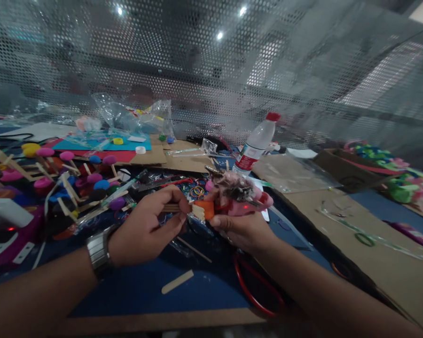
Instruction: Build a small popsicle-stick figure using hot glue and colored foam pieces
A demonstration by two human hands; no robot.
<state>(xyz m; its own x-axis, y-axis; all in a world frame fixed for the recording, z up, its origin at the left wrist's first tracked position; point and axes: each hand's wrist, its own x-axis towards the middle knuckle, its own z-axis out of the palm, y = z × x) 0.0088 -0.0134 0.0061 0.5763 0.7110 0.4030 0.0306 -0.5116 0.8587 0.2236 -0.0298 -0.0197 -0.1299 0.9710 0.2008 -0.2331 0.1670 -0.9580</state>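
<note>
Several wooden sticks (198, 212) sit pinched in the left hand (145, 230) mid-frame, seemingly steadied beside the orange piece (207, 210) gripped, with a pink object (265, 202), by the right hand (246, 230).

Wooden sticks (198, 212) point sideways toward an orange piece (207, 209) beside a pink device (238, 209)

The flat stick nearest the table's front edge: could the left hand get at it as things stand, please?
Probably yes: the flat stick lies near the left hand with nothing on top, though the hand would likely have to release its pinched sticks first.
</note>
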